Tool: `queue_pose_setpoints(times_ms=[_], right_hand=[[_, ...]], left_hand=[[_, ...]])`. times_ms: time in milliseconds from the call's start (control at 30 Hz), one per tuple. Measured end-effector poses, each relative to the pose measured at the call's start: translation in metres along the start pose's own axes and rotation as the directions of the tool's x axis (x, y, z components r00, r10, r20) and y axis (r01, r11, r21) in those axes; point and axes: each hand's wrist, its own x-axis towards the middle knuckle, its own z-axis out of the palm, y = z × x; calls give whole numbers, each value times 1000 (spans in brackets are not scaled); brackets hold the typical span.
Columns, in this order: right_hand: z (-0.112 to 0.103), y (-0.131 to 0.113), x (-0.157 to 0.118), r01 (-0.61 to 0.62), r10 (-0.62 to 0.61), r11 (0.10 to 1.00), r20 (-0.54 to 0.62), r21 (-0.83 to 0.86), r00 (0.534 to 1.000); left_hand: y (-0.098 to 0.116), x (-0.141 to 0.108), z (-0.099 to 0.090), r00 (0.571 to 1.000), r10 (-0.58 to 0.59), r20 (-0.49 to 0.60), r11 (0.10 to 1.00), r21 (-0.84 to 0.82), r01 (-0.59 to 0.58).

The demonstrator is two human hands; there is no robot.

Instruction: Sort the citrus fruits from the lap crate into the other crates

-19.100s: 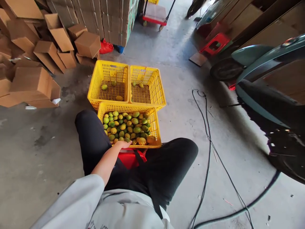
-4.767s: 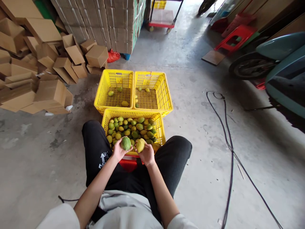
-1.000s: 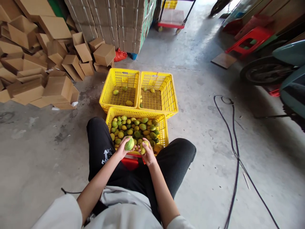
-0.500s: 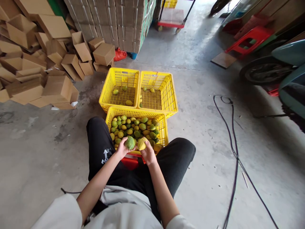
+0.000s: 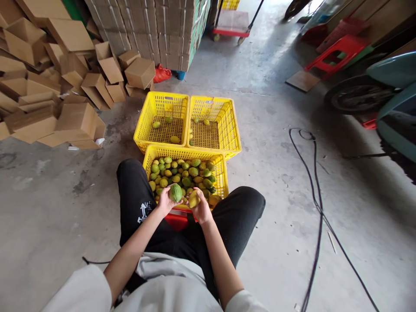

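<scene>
Fruit crate (image 5: pixel 221 182) brims between the knees; left hand (image 5: pixel 165 202) cups a green fruit (image 5: pixel 176 192), right hand (image 5: pixel 202 209) grips a yellow fruit (image 5: pixel 194 199) above its near rim. Loose hold, and either could roll off.

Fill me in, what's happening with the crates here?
A seated person holds a green fruit in the left hand and a yellow fruit in the right hand, over the near full crate. The two far crates, left and right, each hold only a few fruits.
</scene>
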Motion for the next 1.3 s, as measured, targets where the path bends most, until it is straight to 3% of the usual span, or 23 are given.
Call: queue_pose_setpoints(times_ms=[133, 333, 567, 733, 933, 1067, 1300], right_hand=[[-3, -2, 2, -51, 49, 997, 33, 63, 998], [-3, -4, 2, -21, 21, 1000, -4, -9, 1000], [-4, -3, 1, 29, -26, 998, 56, -55, 998], [-8, -2, 5, 58, -58, 996, 8, -68, 998], [-6, 0, 8, 45, -44, 999, 53, -19, 998], [-3, -1, 4, 90, -90, 995, 2, -53, 996], [-4, -1, 3, 107, -107, 992, 5, -64, 994]], left_hand=[[3, 0, 0, 998, 35, -46, 995, -92, -39], [4, -2, 1, 1000, 14, 16, 999, 51, -14], [2, -4, 1, 996, -40, 84, 982, 186, 24], [4, -4, 4, 998, -2, 63, 991, 133, -6], [6, -3, 4, 999, 18, 37, 1000, -3, -18], [7, -3, 1, 990, 90, 109, 996, 13, -92], [3, -1, -1, 994, 78, 78, 995, 50, -82]])
